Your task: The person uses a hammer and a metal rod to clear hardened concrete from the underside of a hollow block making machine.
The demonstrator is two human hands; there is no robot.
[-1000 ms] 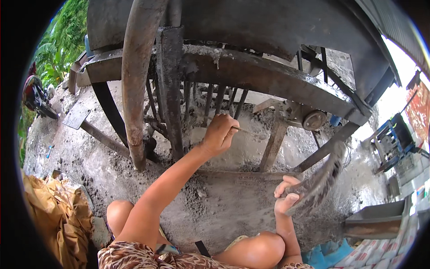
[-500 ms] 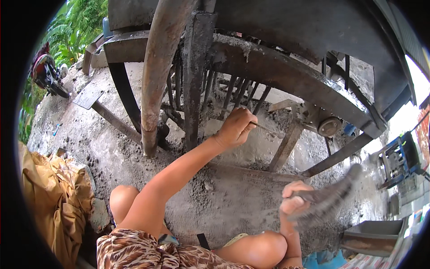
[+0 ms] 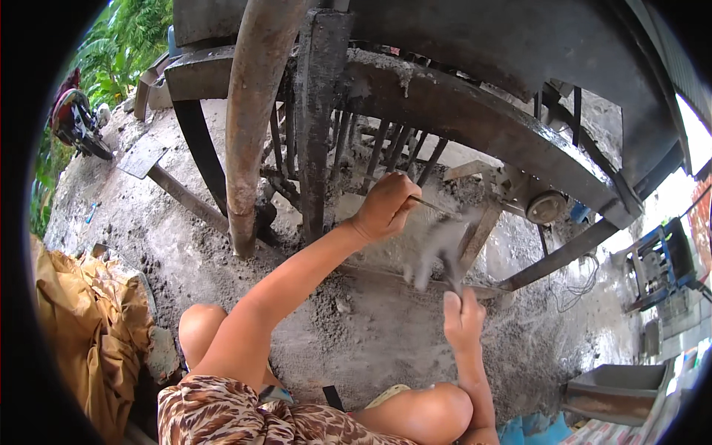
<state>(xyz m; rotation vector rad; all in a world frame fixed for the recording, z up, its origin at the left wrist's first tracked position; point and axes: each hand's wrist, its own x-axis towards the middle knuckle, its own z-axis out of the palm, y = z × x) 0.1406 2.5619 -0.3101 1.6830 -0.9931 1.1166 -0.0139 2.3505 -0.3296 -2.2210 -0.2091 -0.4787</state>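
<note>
Head view, looking down from your own eyes: you crouch on a cement-caked floor (image 3: 356, 348) with bare knees at the lower edge, facing a rusty steel machine frame (image 3: 475, 111) thick with dried grey mortar.

Your left hand (image 3: 386, 206) reaches forward, arm extended, with the fingers curled tight around a thin metal rod (image 3: 434, 206). The rod's tip points right, toward the crusted bars under the frame's curved beam. Judged from its look, it is stiff, light and narrow; it is best held far back, as you hold it, so the tip stays free.

Your right hand (image 3: 461, 319) sits lower and nearer to you, closed around the handle of a hammer-like tool (image 3: 443, 252). The tool is smeared by motion blur, so its head cannot be made out clearly. It probably carries weight at the far end; a firm hold low on the handle suits it.

A thick rusted pipe (image 3: 256, 126) stands upright to the left of your left arm, with a flat dark post just beside it. A crumpled tan sack (image 3: 81, 326) lies at far left. A small wheel (image 3: 547, 206) hangs from the frame at right, and a grey trough (image 3: 619, 389) sits at lower right.
</note>
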